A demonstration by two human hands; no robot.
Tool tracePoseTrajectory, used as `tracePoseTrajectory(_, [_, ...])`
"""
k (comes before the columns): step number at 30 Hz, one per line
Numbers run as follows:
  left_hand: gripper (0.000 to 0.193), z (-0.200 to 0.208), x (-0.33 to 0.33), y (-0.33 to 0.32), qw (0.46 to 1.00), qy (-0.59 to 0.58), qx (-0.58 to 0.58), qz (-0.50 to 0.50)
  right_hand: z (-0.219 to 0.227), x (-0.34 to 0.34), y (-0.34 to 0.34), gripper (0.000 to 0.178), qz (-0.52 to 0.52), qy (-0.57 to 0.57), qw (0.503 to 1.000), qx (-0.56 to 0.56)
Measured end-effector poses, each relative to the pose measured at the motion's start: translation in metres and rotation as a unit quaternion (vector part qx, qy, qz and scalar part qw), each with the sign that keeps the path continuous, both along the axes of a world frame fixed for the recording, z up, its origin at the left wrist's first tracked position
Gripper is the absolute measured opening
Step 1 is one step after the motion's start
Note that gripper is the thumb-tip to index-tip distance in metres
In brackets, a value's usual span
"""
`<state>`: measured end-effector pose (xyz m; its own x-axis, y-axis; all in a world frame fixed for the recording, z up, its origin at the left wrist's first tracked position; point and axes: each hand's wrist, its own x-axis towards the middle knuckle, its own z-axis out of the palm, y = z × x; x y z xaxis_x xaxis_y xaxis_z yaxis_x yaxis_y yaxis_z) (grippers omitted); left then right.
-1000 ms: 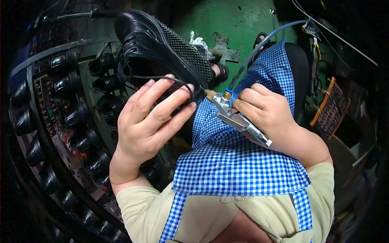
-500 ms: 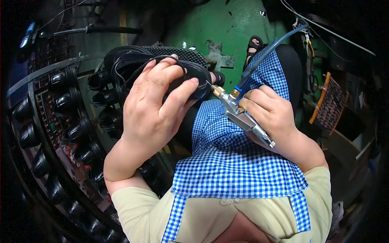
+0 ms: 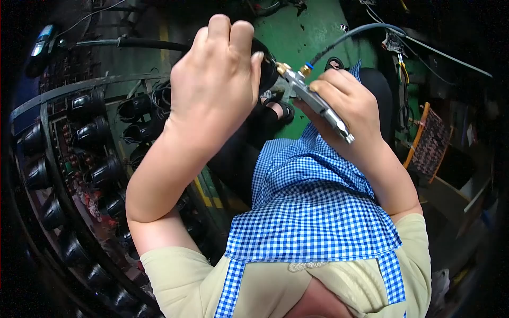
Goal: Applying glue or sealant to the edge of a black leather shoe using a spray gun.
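Observation:
My left hand (image 3: pixel 220 79) is raised at the upper middle, its fingers bent over a black shoe (image 3: pixel 270 71). The back of that hand hides most of the shoe, and only a dark rounded part shows beyond the thumb. In my right hand (image 3: pixel 347 103) is a silver spray gun (image 3: pixel 321 103) with a brass nozzle, its tip close to the shoe's right side. From the gun's blue and brass fitting, a grey-blue hose (image 3: pixel 366 27) arches up and to the right.
On the left stands a metal rack (image 3: pixel 45 114) with several black shoes (image 3: pixel 87 132). A chair with an orange frame and woven seat (image 3: pixel 429 140) is on the right. Pliers (image 3: pixel 405 71) hang at the upper right. Below lies a green floor (image 3: pixel 318 32), with my sandalled foot (image 3: pixel 283 111) on it.
Both hands have moved up and away from me. My left hand has turned with the shoe, which is now mostly hidden. The spray gun has risen, its nozzle still near the shoe.

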<state>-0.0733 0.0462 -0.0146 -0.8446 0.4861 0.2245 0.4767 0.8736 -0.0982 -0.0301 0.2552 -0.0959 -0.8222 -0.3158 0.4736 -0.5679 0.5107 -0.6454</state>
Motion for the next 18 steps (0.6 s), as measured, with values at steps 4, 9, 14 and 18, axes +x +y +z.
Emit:
tracePoseTrajectory(4, [0.028,-0.004,-0.028,-0.007,0.993,0.019,-0.107,0.041,-0.005,-0.021,-0.015,0.019,-0.018,0.023,1.000,0.000])
tracePoseTrajectory(9, [0.038,-0.004,-0.059,-0.022,0.976,-0.009,-0.181,0.121,-0.010,-0.040,-0.036,0.019,-0.018,0.031,0.999,-0.027])
tracePoseTrajectory(14, [0.035,0.005,-0.069,-0.032,0.982,-0.082,-0.076,0.152,-0.014,-0.052,-0.052,0.020,-0.031,0.037,0.999,-0.003])
tracePoseTrajectory(18, [0.038,0.011,-0.072,-0.034,0.975,-0.105,-0.063,0.184,-0.013,-0.050,-0.057,0.019,-0.031,0.031,0.999,0.002])
